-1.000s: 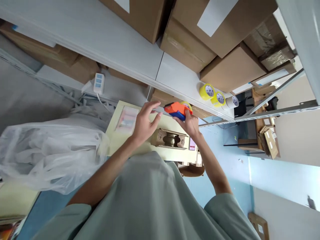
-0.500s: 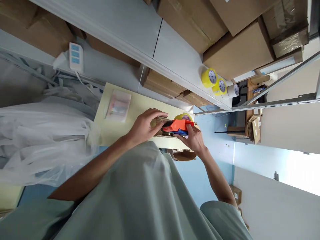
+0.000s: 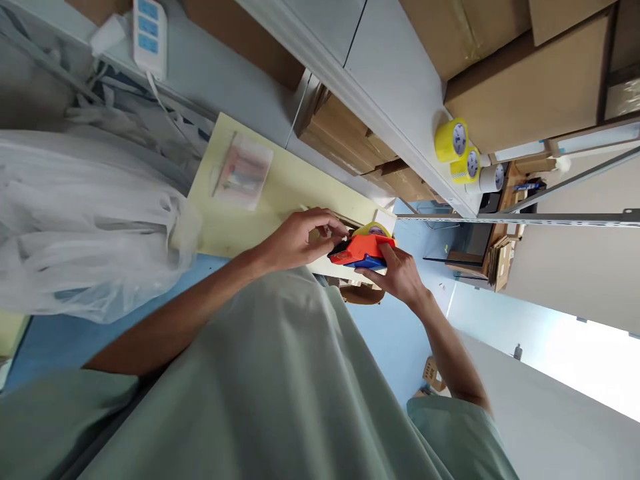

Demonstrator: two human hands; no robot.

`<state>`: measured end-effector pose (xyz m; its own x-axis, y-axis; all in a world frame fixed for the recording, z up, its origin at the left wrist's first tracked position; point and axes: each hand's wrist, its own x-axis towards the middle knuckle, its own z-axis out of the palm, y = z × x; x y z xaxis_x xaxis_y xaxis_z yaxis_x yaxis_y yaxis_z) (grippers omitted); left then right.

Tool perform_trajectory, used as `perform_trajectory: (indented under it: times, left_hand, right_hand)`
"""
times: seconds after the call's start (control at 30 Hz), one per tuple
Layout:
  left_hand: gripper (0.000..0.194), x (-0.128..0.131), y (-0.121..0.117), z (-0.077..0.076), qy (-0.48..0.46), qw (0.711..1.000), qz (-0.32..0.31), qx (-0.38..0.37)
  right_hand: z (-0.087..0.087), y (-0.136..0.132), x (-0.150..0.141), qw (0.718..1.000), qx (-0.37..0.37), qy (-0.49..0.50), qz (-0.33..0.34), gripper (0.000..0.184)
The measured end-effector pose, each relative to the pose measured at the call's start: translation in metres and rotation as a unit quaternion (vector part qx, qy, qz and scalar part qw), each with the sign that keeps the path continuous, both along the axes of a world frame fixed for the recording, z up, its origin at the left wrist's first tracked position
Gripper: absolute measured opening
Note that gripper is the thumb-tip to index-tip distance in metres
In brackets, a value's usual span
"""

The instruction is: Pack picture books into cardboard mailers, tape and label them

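My right hand is closed around an orange and blue tape dispenser above the edge of the pale yellow table. A roll of yellow tape shows on the dispenser's far side. At its black front end, my left hand has thumb and fingertips brought together. Whatever lies between those fingertips is too small to make out. Partly behind the dispenser and my left hand is a brown cardboard edge.
A clear packet lies on the table. White plastic sheeting bulges at the left, below a power strip. Yellow tape rolls and cardboard boxes stand on the grey shelf. Blue floor shows beyond.
The camera view has shifted and turned. My left fingertips have come closer together at the dispenser's front end. My right hand keeps its hold, with the dispenser tilted slightly differently.
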<state>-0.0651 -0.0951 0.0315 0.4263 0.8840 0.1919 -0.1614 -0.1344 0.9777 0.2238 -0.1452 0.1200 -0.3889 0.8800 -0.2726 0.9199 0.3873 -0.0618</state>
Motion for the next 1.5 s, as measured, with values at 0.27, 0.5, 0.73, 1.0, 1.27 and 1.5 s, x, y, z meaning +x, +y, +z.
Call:
perform_trajectory:
  times: [0.27, 0.5, 0.73, 1.0, 1.27, 1.5]
  left_hand:
    - [0.023, -0.007, -0.010, -0.010, 0.000, 0.998, 0.008, -0.058]
    - [0.043, -0.005, -0.019, -0.020, -0.020, 0.982, 0.026, -0.183]
    - [0.061, 0.030, -0.030, -0.054, -0.093, 0.947, -0.007, -0.307]
    - [0.056, 0.020, -0.025, -0.129, -0.052, 0.924, 0.051, -0.375]
    - [0.057, 0.050, -0.009, -0.183, -0.086, 0.903, 0.078, -0.414]
    - [0.043, 0.067, -0.001, -0.192, -0.016, 0.904, 0.070, -0.422]
  right_hand:
    - [0.012, 0.004, -0.018, 0.995, -0.092, -0.029, -0.018, 0.075]
    - [0.032, 0.014, -0.042, 0.978, -0.181, -0.051, -0.093, 0.061]
    - [0.062, 0.036, -0.057, 0.940, -0.283, -0.090, -0.168, 0.057]
    - [0.111, 0.068, -0.044, 0.896, -0.354, -0.135, -0.233, 0.070]
    - [0.081, 0.083, -0.066, 0.924, -0.288, -0.174, -0.182, 0.072]
    - [0.073, 0.087, -0.064, 0.923, -0.279, -0.189, -0.185, 0.070]
